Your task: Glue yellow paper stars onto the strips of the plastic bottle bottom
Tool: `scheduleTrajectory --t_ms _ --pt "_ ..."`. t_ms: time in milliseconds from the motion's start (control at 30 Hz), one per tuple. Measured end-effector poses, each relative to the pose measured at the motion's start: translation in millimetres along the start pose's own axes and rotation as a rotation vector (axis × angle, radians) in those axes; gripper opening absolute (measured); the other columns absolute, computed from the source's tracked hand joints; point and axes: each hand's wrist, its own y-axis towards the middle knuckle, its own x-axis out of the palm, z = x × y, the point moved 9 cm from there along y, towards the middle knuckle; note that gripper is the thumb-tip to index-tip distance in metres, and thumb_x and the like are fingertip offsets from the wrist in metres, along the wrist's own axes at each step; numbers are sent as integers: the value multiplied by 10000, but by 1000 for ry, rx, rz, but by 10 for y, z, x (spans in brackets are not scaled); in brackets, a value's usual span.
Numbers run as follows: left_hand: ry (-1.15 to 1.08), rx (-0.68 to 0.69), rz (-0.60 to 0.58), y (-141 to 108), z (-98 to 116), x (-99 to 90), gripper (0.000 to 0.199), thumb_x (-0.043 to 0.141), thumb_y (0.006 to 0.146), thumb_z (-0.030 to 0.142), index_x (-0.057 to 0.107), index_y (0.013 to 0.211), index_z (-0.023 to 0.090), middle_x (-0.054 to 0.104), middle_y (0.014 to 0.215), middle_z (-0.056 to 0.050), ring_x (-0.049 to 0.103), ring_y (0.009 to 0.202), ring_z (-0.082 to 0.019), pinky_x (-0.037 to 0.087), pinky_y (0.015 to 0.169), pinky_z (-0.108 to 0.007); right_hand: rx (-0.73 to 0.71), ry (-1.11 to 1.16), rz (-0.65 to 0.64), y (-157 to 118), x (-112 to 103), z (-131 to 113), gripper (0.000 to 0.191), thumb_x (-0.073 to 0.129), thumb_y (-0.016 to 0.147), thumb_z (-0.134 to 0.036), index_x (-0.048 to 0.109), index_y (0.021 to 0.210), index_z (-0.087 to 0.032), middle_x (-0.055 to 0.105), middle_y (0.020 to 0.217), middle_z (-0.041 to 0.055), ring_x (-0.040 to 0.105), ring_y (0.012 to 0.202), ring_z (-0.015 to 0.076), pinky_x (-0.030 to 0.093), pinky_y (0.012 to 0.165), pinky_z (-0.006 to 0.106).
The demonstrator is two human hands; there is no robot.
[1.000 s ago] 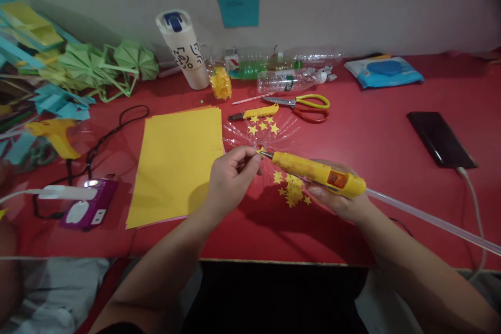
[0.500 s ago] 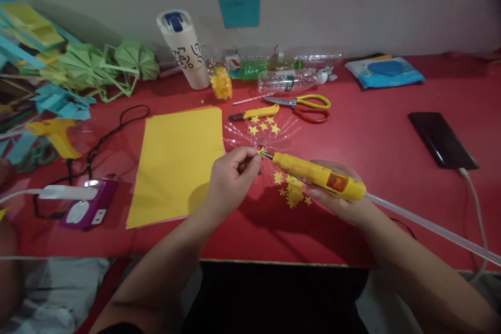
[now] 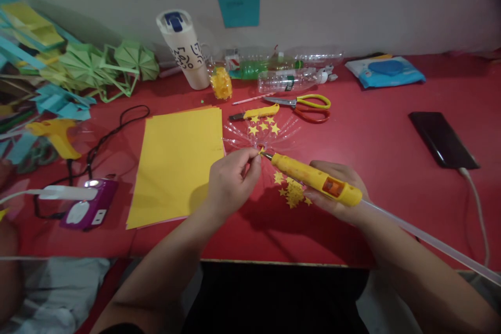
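Between thumb and finger, my left hand [image 3: 235, 175] pinches a small yellow paper star [image 3: 261, 151]. My right hand [image 3: 340, 193] is wrapped around a yellow hot glue gun [image 3: 313, 177], whose metal tip touches or nearly touches that star. A long clear glue stick [image 3: 426, 240] sticks out of the gun's back end. Under the fingers lies a clear plastic piece cut into splayed strips [image 3: 287, 135], with several yellow stars [image 3: 264, 126] on its far side. A pile of yellow stars [image 3: 294, 192] rests on the table below the gun.
Yellow paper sheets [image 3: 176, 162] lie left of my hands. Beyond are a utility knife [image 3: 261, 111], scissors [image 3: 297, 103], plastic bottles [image 3: 287, 82] and a tumbler [image 3: 188, 52]. A purple power strip [image 3: 96, 201] and second glue gun [image 3: 58, 133] sit left; a phone [image 3: 442, 140] lies right.
The back end of the glue gun has shifted slightly left and down with my right hand, and the glue stick has swung lower. My left hand stays almost still, pinching the star.
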Motion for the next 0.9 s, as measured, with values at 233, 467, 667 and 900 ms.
scheduleTrajectory --t_ms 233,467,667,900 --pt "91 204 59 -47 201 -64 203 491 911 190 658 796 188 668 646 -18 565 566 -115 417 562 -251 -45 -149 32 1 -71 -72 291 561 929 -391 455 705 -239 493 607 -28 449 480 106 335 459 270" --pt "-593 -370 -109 8 -235 103 128 563 835 258 622 741 195 648 586 13 387 396 -60 336 404 -216 71 -266 202 -31 -566 329 112 610 848 -235 544 932 -270 616 912 55 609 814 225 500 708 362" --pt "-797 -489 -275 -23 -193 289 120 568 821 265 614 735 196 639 595 4 317 386 -50 306 372 -207 122 -482 -175 -75 -398 950 326 513 676 -86 589 974 -196 646 985 131 619 881 262 514 767 397" --pt "-853 -534 -453 -51 -75 390 125 569 792 283 607 713 195 640 568 -4 304 370 -42 237 356 -188 169 -629 -232 -112 -283 1207 413 552 660 -117 656 1053 -187 693 1110 149 641 1015 325 518 880 493"
